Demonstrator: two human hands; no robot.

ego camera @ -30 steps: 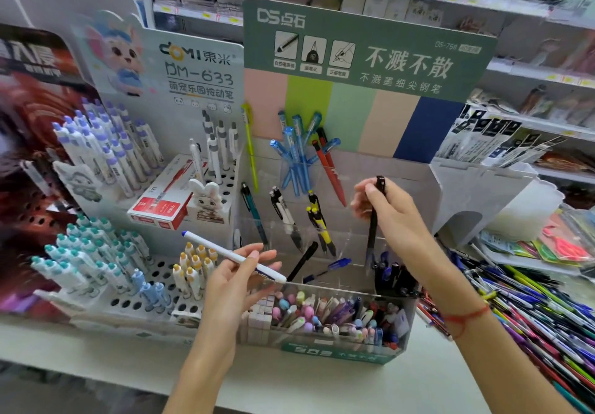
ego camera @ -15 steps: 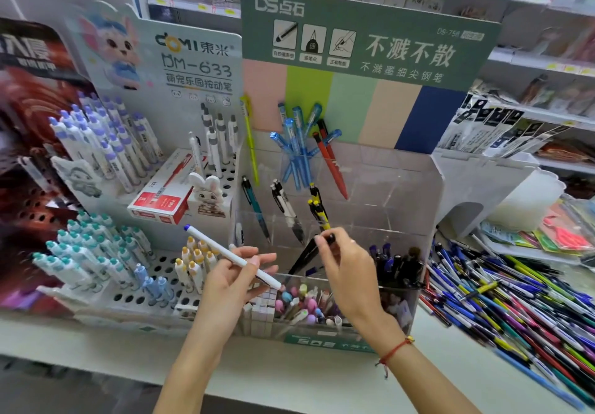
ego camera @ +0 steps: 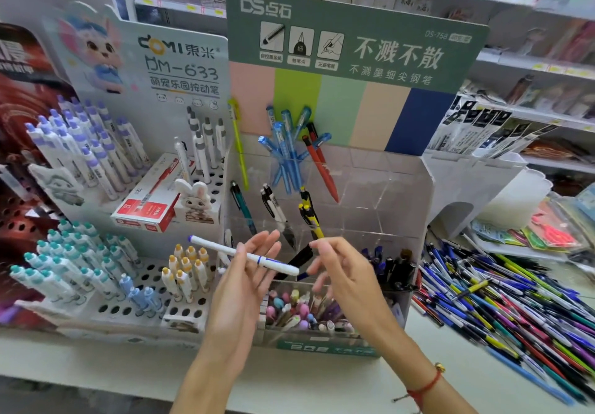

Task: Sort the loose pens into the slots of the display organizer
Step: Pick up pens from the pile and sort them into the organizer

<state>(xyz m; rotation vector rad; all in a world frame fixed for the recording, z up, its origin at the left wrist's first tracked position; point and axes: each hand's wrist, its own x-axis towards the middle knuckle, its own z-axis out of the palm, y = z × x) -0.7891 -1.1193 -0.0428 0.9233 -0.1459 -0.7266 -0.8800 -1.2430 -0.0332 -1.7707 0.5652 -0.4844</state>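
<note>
Pens are the matter here, and the one in hand is a white pen with a blue cap [ego camera: 244,255], lying across the left hand [ego camera: 240,288] in front of the clear acrylic display organizer [ego camera: 380,194]. The left fingers are nearly straight and lightly spread, with the pen resting across them; whether the thumb pins it from behind I cannot tell. The right hand [ego camera: 341,272] is just beside the pen's right end, its thumb and forefinger drawn close as if to pinch the tip, though no firm grip on anything shows and the other fingers are blurred.

Behind the hands, the organizer's slots hold a black pen [ego camera: 294,262], a yellow-and-black pen [ego camera: 310,212], a cluster of blue pens [ego camera: 289,152] and a red pen [ego camera: 322,169]. A large heap of loose pens [ego camera: 502,297] lies on the shelf to the right, so I judge the sorting far from finished.

The risks, as I judge them: the pen sits loosely on open fingers, so a clumsy handover could tip it into the front tray of eraser-topped items [ego camera: 302,314]. Reaching deep into the back slots could also knock the leaning pens askew. The white pegboard stand [ego camera: 135,307] to the left holds similar white pens, so misfiling is possible.
</note>
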